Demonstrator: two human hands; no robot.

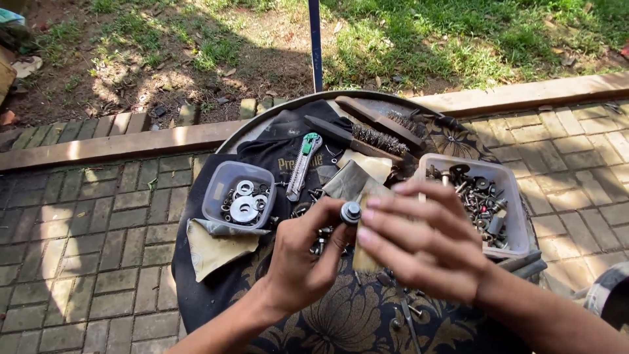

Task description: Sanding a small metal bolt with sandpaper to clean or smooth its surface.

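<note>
My left hand (pixel 303 255) holds a small dark bolt with a metal nut (pixel 350 212) at its tip, pinched between thumb and fingers above a round table (pixel 216 288). My right hand (pixel 422 246) is just to the right of it, fingers spread, fingertips touching or close to the nut. Under the hands lie loose screws (pixel 320 244) and a folded piece of sandpaper (pixel 364 255) on a dark cloth.
A clear tub of washers (pixel 238 194) stands at left, a larger tub of mixed bolts (pixel 485 200) at right. A green utility knife (pixel 303 164), two wire brushes (pixel 377 137) and sandpaper sheets (pixel 216 246) lie on the table. Brick paving, a blue pole (pixel 316 42) and grass surround it.
</note>
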